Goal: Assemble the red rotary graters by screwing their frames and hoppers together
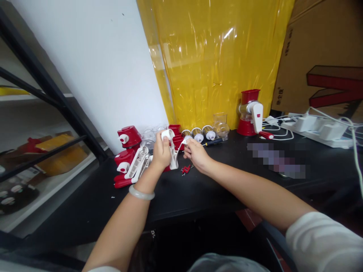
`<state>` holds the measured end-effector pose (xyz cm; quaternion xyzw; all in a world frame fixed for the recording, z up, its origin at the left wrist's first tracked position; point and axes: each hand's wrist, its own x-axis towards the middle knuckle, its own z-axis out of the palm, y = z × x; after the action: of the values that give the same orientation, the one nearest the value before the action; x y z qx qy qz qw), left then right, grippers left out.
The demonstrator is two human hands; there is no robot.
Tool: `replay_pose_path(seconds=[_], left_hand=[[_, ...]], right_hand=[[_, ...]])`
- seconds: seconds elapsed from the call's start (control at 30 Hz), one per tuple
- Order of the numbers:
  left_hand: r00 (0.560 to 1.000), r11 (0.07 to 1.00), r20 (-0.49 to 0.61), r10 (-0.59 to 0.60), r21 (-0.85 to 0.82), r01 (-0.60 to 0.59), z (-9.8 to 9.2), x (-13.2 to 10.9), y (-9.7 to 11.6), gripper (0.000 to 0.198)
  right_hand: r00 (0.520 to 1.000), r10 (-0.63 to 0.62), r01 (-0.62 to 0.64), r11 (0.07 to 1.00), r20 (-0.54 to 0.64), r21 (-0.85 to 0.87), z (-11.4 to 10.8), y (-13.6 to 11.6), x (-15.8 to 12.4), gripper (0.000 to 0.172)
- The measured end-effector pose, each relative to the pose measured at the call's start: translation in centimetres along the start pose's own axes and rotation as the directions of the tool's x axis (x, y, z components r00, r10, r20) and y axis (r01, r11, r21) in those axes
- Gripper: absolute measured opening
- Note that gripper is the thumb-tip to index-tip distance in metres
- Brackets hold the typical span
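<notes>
Crank (pixel 174 160) stands upright above the table (pixel 198 192), clamped in the left hand (pixel 161 153). The right hand (pixel 195 155), at its 3 o'clock, pinches a white piece (pixel 185 140) by the crank's top. This looks like a fitting step. Seating that piece calls for a steady left grip and fine fingertip pressure. A red clip (pixel 185 169) lies at 6 o'clock, and a grinder (pixel 251 113) stands at 2 o'clock.

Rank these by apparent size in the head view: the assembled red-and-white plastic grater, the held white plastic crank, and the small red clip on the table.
1. The red-and-white plastic grater, though farthest from the camera.
2. The white plastic crank.
3. The small red clip.
</notes>
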<state>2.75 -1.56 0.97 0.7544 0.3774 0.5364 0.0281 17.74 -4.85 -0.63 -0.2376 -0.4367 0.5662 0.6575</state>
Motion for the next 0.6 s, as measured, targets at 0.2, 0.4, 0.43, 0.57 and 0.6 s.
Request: replay_pose_path(seconds=[0.2,0.4,0.43,0.57,0.6], left_hand=[[0.969,0.947,0.047,-0.244,-0.202,0.248,-0.7,0.5,-2.1,0.074],[0.886,0.732,0.337,-0.318,-0.507,0.455,0.4,0.4,-1.3,0.076],[0.871,0.715,0.390,-0.300,-0.512,0.476,0.4,0.4,-1.1,0.076],[0.835,0.701,0.485,-0.259,-0.500,0.508,0.5,0.2,-0.9,0.075],[0.827,0.696,0.494,-0.268,-0.495,0.521,0.5,0.2,-0.9,0.078]], right_hand=[[0.994,-0.078,0.080,0.997,-0.077,0.022,-2.0,-2.0,1.3,0.030],[0.983,-0.128,0.124,0.992,-0.128,-0.039,-3.0,-0.8,2.2,0.029],[0.984,-0.126,0.121,0.992,-0.128,-0.044,-3.0,-0.6,2.3,0.029],[0.982,-0.125,0.112,0.989,-0.140,-0.097,-3.2,-0.1,2.5,0.031],[0.982,-0.126,0.111,0.988,-0.141,-0.111,-3.2,0.0,2.5,0.032]])
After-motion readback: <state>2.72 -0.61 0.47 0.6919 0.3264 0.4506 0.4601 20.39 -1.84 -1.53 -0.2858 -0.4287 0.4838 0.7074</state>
